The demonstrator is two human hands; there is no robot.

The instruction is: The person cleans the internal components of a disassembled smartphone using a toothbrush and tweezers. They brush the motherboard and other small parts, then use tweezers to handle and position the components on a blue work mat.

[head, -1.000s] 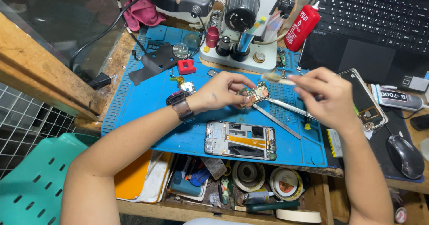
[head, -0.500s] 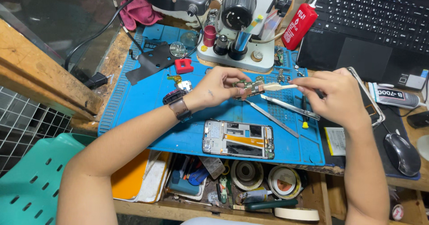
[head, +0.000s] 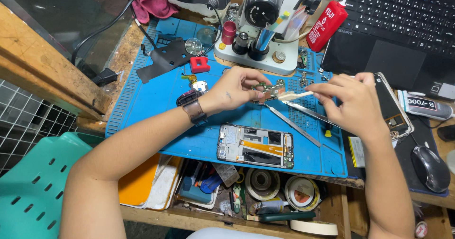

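You're pinching the small circuit board point(head: 268, 90) in your left hand point(head: 235, 89), fingers closed on its left edge, so the board is hanging in the air above the blue work mat point(head: 156, 96) rather than lying on it. Your right hand point(head: 350, 98) is closed around a pale brush-like tool point(head: 295, 95), its tip touching the board's right end. Risk one: you're gripping the board by only one edge, so any sideways push from the tool is levering it against your fingertips; it could be twisting out and dropping onto the mat or onto the opened phone frame point(head: 256, 146) lying just below your hands. Risk two: pressing too hard with the tip could be knocking small parts off the board, which look fine and crowded, though I can't tell detail at this size. Risk three: the metal tweezers point(head: 293, 124) are lying on the mat just under the board, so a dropped board could be landing on bare metal. The board is sitting between both hands, touching the left fingertips, right hand just beside it across the tool. The table point(head: 47, 68) edge is well apart, so a fall off it is looking unlikely.
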